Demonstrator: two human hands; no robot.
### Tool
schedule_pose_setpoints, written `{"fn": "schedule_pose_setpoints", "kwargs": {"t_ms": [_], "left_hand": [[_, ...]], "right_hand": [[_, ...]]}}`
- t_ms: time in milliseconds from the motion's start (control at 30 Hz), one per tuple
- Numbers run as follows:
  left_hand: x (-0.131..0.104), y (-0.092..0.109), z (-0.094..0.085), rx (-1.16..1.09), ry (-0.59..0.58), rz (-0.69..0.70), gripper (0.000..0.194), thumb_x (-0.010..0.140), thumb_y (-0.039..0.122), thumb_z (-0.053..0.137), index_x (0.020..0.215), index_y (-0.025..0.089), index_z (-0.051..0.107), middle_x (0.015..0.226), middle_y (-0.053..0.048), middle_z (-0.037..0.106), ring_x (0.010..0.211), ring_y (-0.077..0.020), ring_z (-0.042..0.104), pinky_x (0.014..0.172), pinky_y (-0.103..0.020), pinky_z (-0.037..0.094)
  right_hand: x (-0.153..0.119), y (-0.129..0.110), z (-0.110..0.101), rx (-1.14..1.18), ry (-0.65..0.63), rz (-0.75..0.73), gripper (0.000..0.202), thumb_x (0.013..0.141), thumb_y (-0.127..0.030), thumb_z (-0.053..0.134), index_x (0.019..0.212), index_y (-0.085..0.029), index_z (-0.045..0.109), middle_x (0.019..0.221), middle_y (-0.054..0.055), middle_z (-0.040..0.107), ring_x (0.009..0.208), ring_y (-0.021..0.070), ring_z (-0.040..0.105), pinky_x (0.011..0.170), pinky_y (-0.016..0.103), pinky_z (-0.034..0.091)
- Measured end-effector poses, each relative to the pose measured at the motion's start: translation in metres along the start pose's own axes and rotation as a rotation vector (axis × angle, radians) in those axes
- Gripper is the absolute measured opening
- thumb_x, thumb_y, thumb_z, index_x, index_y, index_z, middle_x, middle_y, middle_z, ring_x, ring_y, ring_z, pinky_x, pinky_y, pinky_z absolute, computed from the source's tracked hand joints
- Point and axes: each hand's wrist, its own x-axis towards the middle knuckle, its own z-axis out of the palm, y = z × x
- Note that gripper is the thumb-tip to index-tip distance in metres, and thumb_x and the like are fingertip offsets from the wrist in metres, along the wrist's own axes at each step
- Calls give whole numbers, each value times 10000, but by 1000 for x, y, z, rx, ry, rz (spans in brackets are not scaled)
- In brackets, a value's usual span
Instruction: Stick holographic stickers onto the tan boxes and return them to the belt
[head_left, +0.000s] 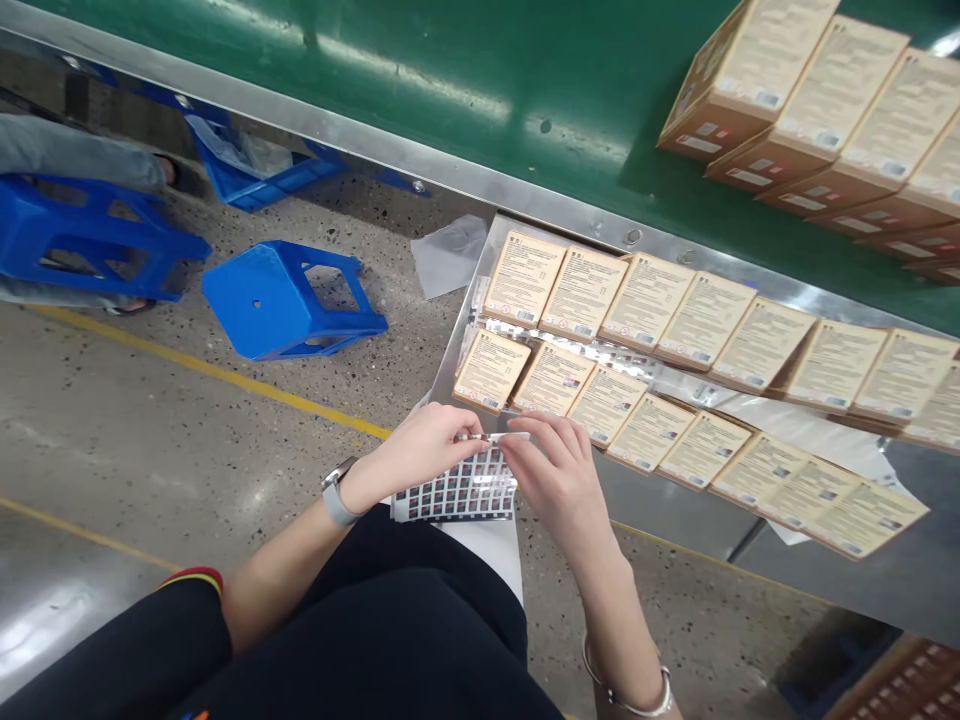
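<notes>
My left hand [420,445] and right hand [559,482] pinch a glossy rectangular dark-and-white label sheet [457,491]; uneven pulling could tear it

You were in a factory, by the look of it on a packing line. Along the far edge of your metal table [675,510] ran a broad green surface [390,60], much like a conveyor belt, carrying a row of matching cartons [806,85]. Two rows of uniform printed boxes [647,305] lined the table from its far left corner rightward. Past its left edge, yellow lines [217,374] marked the speckled floor [180,440], with blue plastic stools [240,285] and a co-worker's legs [75,150].
</notes>
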Motion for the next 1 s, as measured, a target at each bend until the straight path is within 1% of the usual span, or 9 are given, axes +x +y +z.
{"fn": "schedule_pose_setpoints", "kwargs": {"t_ms": [100, 200, 300, 367, 433, 500, 700, 800, 1000], "left_hand": [[-1, -3, -2, 22, 52, -42, 233, 905, 325, 580, 745, 185, 675, 633, 10, 673, 588, -145, 607, 530, -245, 359], [-4, -10, -5, 153, 82, 8, 186, 903, 287, 583, 766, 199, 673, 697, 11, 709, 645, -154, 639, 551, -242, 373], [-7, -19, -5, 233, 94, 194, 163, 908, 255, 591, 772, 201, 663, 1085, -4, 744, 829, -161, 683, 625, -236, 423], [-7, -24, -3, 266, 99, 289, 193, 911, 238, 595, 731, 188, 643, 1367, 3, 612, 892, -153, 685, 649, -238, 439], [-6, -27, 0, 306, 85, 306, 225, 904, 220, 610, 683, 176, 615, 1471, 26, 504, 866, -138, 688, 623, -242, 432], [-5, -28, 2, 335, 71, 287, 234, 890, 208, 629, 661, 171, 599, 1484, 45, 480, 830, -130, 689, 590, -245, 416], [-3, -27, 4, 356, 68, 271, 251, 900, 203, 585, 654, 171, 625, 1467, 28, 505, 659, -91, 635, 545, -249, 391], [-4, -27, 3, 344, 69, 275, 284, 906, 202, 545, 636, 172, 630, 1447, 9, 533, 651, -96, 624, 536, -251, 385], [-2, -29, 3, 342, 46, 269, 269, 877, 198, 571, 611, 168, 600, 1459, 11, 520, 588, -86, 596, 528, -251, 368]], "right_hand": [[3, -5, 3, 157, 71, 133, 124, 903, -154, 585, 837, -232, 656, 955, 68, 707, 984, 234, 622, 841, 397, 461], [13, -9, 11, 521, 184, 533, 81, 866, -269, 643, 801, -225, 661, 806, 32, 692, 784, 187, 647, 727, 349, 516], [28, -9, 28, 936, 335, 980, 219, 795, -399, 695, 858, -196, 647, 630, -23, 644, 509, 130, 587, 500, 275, 492], [38, -8, 41, 1092, 447, 1124, 307, 723, -437, 743, 848, -178, 636, 576, -43, 622, 425, 108, 545, 417, 241, 447], [45, -8, 51, 1145, 529, 1172, 318, 678, -425, 774, 803, -169, 634, 572, -45, 626, 407, 94, 541, 397, 221, 435], [48, -9, 56, 1154, 560, 1175, 298, 672, -403, 780, 786, -164, 644, 570, -44, 632, 396, 86, 542, 392, 209, 436], [48, -11, 58, 1106, 580, 1147, 266, 714, -385, 757, 807, -156, 661, 556, -36, 647, 366, 90, 543, 388, 209, 429], [49, -13, 61, 1050, 593, 1158, 283, 722, -406, 747, 808, -154, 651, 549, -32, 649, 362, 104, 554, 386, 217, 431], [56, -16, 73, 893, 662, 1157, 323, 734, -466, 713, 809, -191, 560, 507, -59, 620, 329, 112, 542, 365, 211, 420]]}}
